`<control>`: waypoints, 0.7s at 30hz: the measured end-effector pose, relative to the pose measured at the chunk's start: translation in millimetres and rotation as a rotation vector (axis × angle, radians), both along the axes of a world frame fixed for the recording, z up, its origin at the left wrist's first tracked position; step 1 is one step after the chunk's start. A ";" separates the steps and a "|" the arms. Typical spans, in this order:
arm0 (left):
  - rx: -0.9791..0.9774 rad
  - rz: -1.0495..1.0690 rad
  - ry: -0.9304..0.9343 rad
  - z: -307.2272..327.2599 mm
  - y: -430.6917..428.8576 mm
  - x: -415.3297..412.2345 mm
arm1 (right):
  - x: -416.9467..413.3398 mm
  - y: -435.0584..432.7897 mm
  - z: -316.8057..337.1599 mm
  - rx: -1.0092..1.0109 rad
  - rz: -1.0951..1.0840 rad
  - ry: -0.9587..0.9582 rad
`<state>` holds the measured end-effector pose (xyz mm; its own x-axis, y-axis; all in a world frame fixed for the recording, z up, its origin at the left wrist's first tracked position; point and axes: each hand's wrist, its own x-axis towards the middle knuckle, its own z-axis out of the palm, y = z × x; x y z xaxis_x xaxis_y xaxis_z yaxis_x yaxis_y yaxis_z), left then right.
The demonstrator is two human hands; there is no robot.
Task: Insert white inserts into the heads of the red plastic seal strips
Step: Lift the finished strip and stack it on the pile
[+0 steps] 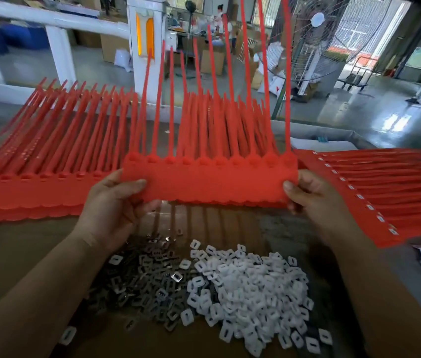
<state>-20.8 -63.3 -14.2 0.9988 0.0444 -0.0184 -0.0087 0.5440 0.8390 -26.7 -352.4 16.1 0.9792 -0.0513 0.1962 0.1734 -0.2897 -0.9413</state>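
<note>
A single wide-angle view from the person's head faces forward and down, close over the left hand [112, 205] and right hand [315, 202]. The row of red seal strips [209, 187] between their fingers sits mid-frame, with the workshop floor [346, 117] beyond the fingertips.

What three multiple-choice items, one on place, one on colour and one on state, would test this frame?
1. Where does the pile of white inserts lie against the grey metal pieces? A) on their left B) on their right C) atop the strips
2. What colour is the held strip set? A) red B) blue C) yellow
3. What is its state? A) lying untouched B) gripped at both ends by the left hand and right hand C) gripped by one hand only
Answers: B, the white heap sits right of the grey one; A, its heads and tails are all red; B, a thumb presses on each end.
</note>
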 end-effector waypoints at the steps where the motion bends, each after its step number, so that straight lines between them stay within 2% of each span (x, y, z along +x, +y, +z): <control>1: 0.039 0.004 -0.003 -0.1 -1.9 -0.8 | -0.5 -5.4 -3.7 0.017 -0.026 0.002; 3: 0.118 0.031 -0.001 -3.1 -6.3 -1.7 | -2.6 -15.1 -10.3 0.013 -0.083 0.001; 5: 0.259 0.078 -0.059 -4.9 -12.0 -3.3 | -3.3 -21.7 -16.5 -0.078 -0.127 0.004; 9: 0.999 0.255 -0.276 -9.8 -16.8 -1.7 | -1.9 -29.0 -23.1 -0.254 -0.181 0.031; 10: 1.112 0.282 -0.290 -9.5 -16.8 -0.6 | -1.6 -30.1 -24.0 -0.264 -0.190 0.057; 18: 1.405 0.178 -0.327 -17.8 -18.5 4.7 | -1.4 -42.5 -24.6 -0.328 -0.254 0.263; 21: 1.420 0.141 -0.317 -17.0 -17.3 6.4 | -2.0 -45.3 -24.4 -0.322 -0.291 0.312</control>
